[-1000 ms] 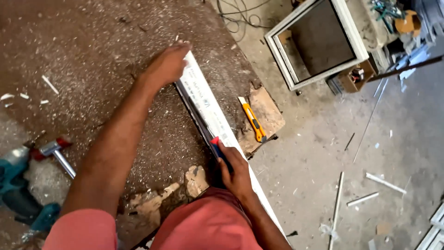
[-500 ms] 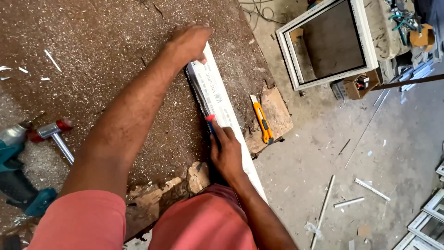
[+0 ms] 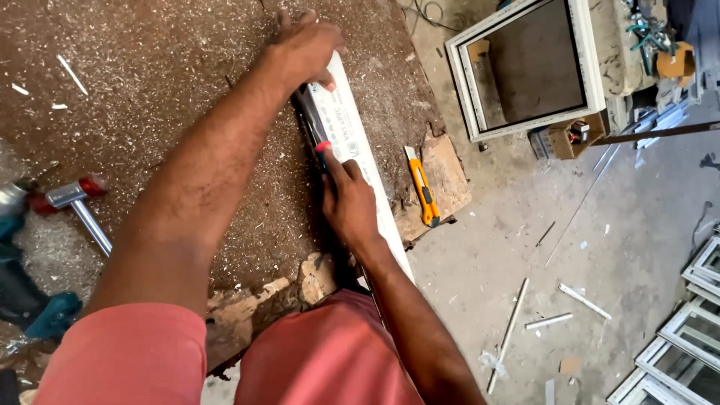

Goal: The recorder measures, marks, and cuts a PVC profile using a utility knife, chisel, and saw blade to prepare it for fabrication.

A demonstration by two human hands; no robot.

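Observation:
A long white plastic window profile (image 3: 358, 150) lies along the worn brown board (image 3: 150, 112), running from the far end toward my body. My left hand (image 3: 304, 49) presses down on its far end. My right hand (image 3: 349, 202) grips a small tool with a red tip (image 3: 322, 146), held against the dark groove on the profile's left side. An orange utility knife (image 3: 421, 191) lies on the board's edge just right of the profile.
A metal hammer with a red part (image 3: 75, 201) and a teal power drill (image 3: 30, 300) lie at the left. A white window frame (image 3: 525, 67) stands on the concrete floor at upper right, more frames (image 3: 675, 345) at lower right. White offcuts (image 3: 555, 319) litter the floor.
My right hand with the red-tipped tool has slid along the profile toward my left hand. The view has shifted slightly; my left hand stays pressed on the profile's far end.

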